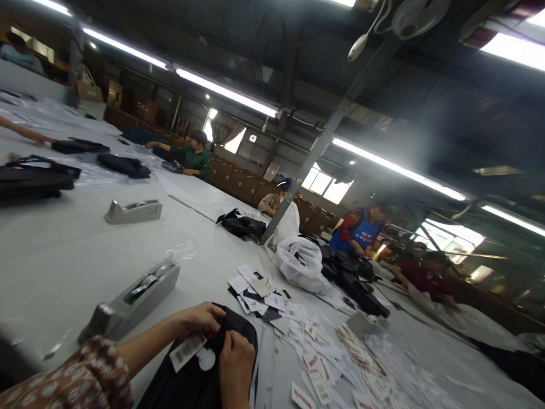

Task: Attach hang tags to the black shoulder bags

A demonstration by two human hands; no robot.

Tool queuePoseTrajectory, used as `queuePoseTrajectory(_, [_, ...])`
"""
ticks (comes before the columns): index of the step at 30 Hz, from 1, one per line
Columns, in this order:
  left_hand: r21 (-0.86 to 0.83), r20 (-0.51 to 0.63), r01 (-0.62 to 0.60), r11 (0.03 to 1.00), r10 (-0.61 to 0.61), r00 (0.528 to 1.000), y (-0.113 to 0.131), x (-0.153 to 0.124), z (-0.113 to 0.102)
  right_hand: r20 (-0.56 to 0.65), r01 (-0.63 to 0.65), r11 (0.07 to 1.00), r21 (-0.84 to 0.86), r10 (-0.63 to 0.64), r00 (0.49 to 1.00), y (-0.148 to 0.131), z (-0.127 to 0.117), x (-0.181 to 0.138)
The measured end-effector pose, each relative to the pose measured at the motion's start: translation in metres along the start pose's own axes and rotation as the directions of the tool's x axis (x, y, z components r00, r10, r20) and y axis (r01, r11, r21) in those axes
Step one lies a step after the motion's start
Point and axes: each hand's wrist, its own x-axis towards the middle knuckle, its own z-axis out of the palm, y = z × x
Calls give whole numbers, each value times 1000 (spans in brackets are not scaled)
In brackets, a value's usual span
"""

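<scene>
At the bottom of the head view a black garment (pixel 191 380) lies on the white table (pixel 59 267). My left hand (pixel 198 319) is closed, pinching the garment's top edge, with a floral sleeve behind it. My right hand (pixel 235 366) is closed on the same edge just beside it. A white barcode tag (pixel 186 351) and a round white tag (pixel 206 359) hang on the garment below my fingers.
A grey tape dispenser (pixel 131 301) lies left of my hands, another (pixel 134 211) farther back. Loose paper tags (pixel 306 335) are scattered to the right, near a white plastic bag (pixel 300 262). Black garments (pixel 36 179) lie about. Several other people work along the table.
</scene>
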Motion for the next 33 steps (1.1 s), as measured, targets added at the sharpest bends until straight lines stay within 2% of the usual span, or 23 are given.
queuePoseTrajectory(5, [77,70,-11,997,6,998,0,2,-6,20,-50,995,89,49,999,-2,-3,-2])
queuePoseTrajectory(11, [212,35,-36,977,29,999,0,6,-9,-12,-74,980,185,77,997,-1,7,-3])
queuePoseTrajectory(15, [272,-16,-91,958,100,995,6,2,-4,-8,-98,958,271,104,995,-2,12,-3])
queuePoseTrajectory(18, [288,-73,-139,948,167,983,9,-4,-2,-14,-78,960,269,85,996,-2,9,-7])
queuePoseTrajectory(22, [291,-186,-190,938,251,950,14,-12,-7,-93,4,953,304,26,995,-4,-4,-8])
queuePoseTrajectory(25, [285,-231,-263,922,333,914,26,-20,-9,-116,0,923,385,48,992,-8,-19,4])
queuePoseTrajectory(28, [261,-203,-348,901,403,892,41,-26,-4,-30,-34,891,454,53,998,-13,-29,23])
queuePoseTrajectory(31, [203,-152,-387,899,420,895,49,-27,1,58,-43,867,496,16,998,-16,-33,39])
queuePoseTrajectory(33, [145,-133,-395,907,414,901,47,-24,3,70,-47,863,503,13,997,-17,-33,44])
